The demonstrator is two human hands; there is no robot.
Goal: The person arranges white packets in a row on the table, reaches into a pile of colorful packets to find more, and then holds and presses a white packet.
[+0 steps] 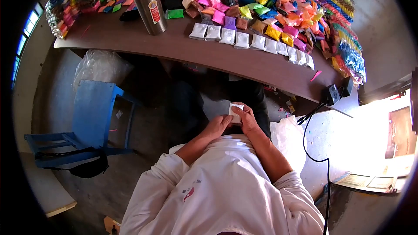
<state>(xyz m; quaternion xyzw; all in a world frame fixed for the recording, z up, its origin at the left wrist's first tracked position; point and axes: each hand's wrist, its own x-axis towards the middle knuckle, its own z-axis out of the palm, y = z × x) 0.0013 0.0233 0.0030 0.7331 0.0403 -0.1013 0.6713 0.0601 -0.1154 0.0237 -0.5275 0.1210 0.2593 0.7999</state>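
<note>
Above my lap, a small white packet (235, 112) is pinched between my two hands. My left hand (219, 125) grips its lower left side, with the thumb along the edge. At the packet's upper right, my right hand (248, 119) has its thumb and fingers closed on it. Similar white packets (227, 36) lie in a row along the table's near edge, beyond my hands. Behind that row spreads a big heap of small colourful packets (265, 6) in pink, yellow, green, orange and blue.
A steel flask (149, 8) stands on the brown table (130, 43). To the left is a blue chair (93, 117) with a black bag (89, 165) on it. A black cable (327, 182) hangs down at the right from a black device (333, 94).
</note>
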